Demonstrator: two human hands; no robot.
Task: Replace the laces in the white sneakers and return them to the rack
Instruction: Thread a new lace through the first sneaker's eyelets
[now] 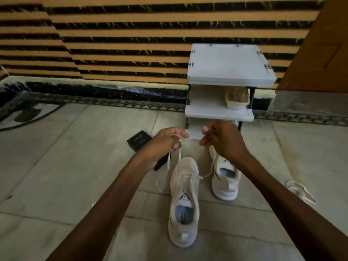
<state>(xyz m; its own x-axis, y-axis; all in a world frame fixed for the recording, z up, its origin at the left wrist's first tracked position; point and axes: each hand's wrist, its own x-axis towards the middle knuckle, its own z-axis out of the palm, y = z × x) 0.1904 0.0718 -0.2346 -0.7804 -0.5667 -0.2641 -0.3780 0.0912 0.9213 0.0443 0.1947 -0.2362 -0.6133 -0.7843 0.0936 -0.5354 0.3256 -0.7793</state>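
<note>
From the head view, your two white sneakers stand on the floor with toes toward the rack (pixel 226 72). The near sneaker (pixel 183 202) has dark side stripes, a grey insole and a cream lace (pixel 179 157) threaded only through its front eyelets. The far sneaker (pixel 225 178) sits just beside it to the right and shows no lace on the part you can see. Your left hand (pixel 167 142) is raised above the near sneaker's toe, fingers curled and pinching one strand of the lace, whose loose tail drops to the floor at the shoe's left. Your right hand (pixel 220 138) hovers over the far sneaker's toe, thumb and fingertips pinched on the other strand, which climbs from the eyelet and passes under your wrist. A second loose lace (pixel 299 191) lies on the floor well to the right. A black box (pixel 139 140) lies left of the rack's foot. The pale tiled floor meets a wall of orange and black stripes; the white rack stands against it, with a tan item (pixel 237 98) on its middle shelf.
</note>
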